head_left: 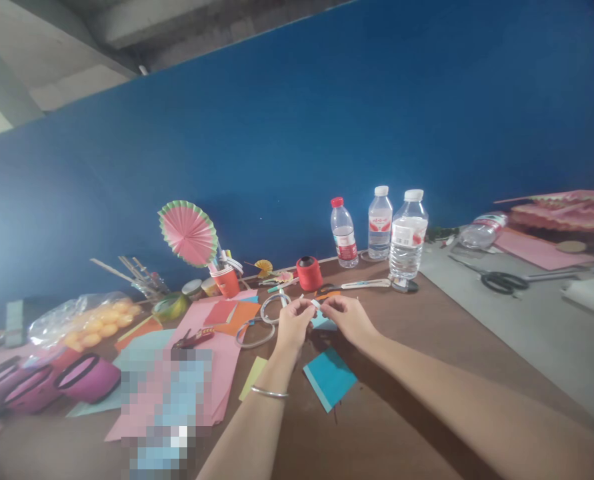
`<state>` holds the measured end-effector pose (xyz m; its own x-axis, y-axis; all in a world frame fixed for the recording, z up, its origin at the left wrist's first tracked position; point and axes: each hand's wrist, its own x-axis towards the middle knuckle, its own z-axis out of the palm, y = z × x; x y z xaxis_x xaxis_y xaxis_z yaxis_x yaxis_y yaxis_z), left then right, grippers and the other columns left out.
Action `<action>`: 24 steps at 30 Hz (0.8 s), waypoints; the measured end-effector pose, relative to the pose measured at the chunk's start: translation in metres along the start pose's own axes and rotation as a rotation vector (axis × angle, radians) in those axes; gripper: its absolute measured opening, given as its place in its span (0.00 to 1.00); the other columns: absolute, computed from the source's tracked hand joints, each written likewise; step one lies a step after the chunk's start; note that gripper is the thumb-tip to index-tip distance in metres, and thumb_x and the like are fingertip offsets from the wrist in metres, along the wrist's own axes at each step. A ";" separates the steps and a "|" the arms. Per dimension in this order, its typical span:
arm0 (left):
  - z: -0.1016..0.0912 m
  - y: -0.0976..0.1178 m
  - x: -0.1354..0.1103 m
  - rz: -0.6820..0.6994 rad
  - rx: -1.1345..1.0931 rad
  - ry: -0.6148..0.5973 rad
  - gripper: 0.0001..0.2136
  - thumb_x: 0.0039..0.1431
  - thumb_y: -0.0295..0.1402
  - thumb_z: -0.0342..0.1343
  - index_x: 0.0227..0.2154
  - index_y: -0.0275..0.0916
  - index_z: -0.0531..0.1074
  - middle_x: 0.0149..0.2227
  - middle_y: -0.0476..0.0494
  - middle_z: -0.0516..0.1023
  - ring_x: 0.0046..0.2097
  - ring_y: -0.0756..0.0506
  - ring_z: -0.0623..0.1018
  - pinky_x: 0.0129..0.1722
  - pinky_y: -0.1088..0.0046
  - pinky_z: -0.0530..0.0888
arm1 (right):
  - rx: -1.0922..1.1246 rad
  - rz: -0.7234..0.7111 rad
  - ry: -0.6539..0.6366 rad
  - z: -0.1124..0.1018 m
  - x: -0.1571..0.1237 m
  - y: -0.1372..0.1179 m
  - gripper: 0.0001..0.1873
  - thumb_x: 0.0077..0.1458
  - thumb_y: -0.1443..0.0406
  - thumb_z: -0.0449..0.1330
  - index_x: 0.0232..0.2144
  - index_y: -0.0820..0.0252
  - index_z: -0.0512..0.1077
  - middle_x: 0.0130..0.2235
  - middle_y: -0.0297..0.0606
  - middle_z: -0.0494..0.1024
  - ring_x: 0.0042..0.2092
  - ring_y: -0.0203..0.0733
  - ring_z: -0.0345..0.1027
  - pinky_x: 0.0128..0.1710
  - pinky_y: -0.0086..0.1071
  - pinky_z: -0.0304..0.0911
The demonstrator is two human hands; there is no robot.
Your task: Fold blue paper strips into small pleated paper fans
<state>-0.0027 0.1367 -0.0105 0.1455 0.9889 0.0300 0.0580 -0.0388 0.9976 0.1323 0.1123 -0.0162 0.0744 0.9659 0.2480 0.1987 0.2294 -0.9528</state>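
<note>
Above the brown table, my left hand and my right hand come together with fingertips pinched. Between them shows a small white piece, too small to tell whether it is paper or tape; both hands grip it. A light blue paper lies just below and behind the fingers, partly covered. Nearer to me is a blue paper square with a paler edge. Beside my left wrist, which wears a silver bangle, lies a yellow paper piece.
Beyond my hands stand a red thread spool, a utility knife and bottles. Leftward are a cable, pliers, pink paper sheets, a paper fan in a cup and purple containers. Scissors lie right.
</note>
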 end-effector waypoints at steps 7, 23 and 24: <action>-0.002 0.000 0.001 0.049 0.062 0.008 0.05 0.44 0.33 0.54 0.23 0.36 0.69 0.20 0.52 0.69 0.16 0.57 0.64 0.15 0.82 0.58 | -0.001 0.016 -0.005 -0.001 0.000 -0.002 0.12 0.46 0.60 0.54 0.20 0.62 0.68 0.22 0.32 0.70 0.27 0.35 0.63 0.28 0.27 0.56; 0.000 0.003 -0.001 0.083 0.104 0.024 0.05 0.43 0.32 0.54 0.21 0.36 0.70 0.19 0.52 0.69 0.17 0.57 0.63 0.17 0.81 0.60 | -0.027 -0.030 0.003 -0.001 -0.002 -0.001 0.12 0.47 0.59 0.53 0.21 0.62 0.68 0.22 0.32 0.70 0.27 0.35 0.62 0.27 0.27 0.55; 0.000 0.003 -0.001 0.080 0.100 0.022 0.05 0.43 0.33 0.54 0.22 0.36 0.69 0.19 0.52 0.69 0.17 0.57 0.63 0.17 0.81 0.60 | -0.018 -0.013 0.004 -0.001 -0.001 -0.001 0.12 0.46 0.59 0.53 0.21 0.62 0.68 0.22 0.32 0.69 0.26 0.35 0.61 0.27 0.27 0.55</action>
<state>-0.0027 0.1357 -0.0075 0.1323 0.9849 0.1121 0.1459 -0.1312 0.9806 0.1329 0.1104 -0.0150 0.0750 0.9623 0.2615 0.2175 0.2401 -0.9461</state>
